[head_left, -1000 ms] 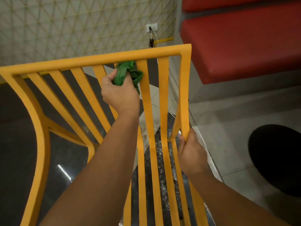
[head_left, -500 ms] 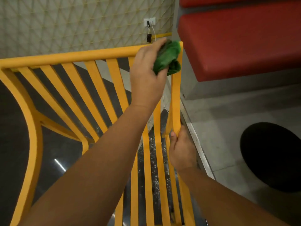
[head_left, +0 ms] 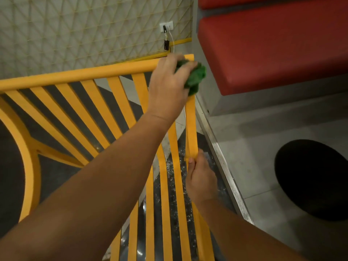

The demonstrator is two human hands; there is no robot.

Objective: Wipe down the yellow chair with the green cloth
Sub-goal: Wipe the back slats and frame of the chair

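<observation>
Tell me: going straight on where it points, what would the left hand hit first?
Likely the red bench cushion, just past the corner of the yellow chair where the left hand grips the green cloth; depth is unclear.

The chair [head_left: 79,74] is orange-yellow all over, its back a fan of plain slats. The cloth [head_left: 196,77] is deep green. The wall [head_left: 75,31] bears a pale grey lattice of triangles lined in cream-yellow. The cushion [head_left: 273,53] is red. The floor [head_left: 56,166] is dark with white speckles, beside pale grey tiles [head_left: 254,147].

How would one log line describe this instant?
step: wiping | left hand: grips green cloth at top right corner of yellow chair | right hand: grips right edge slat
</observation>
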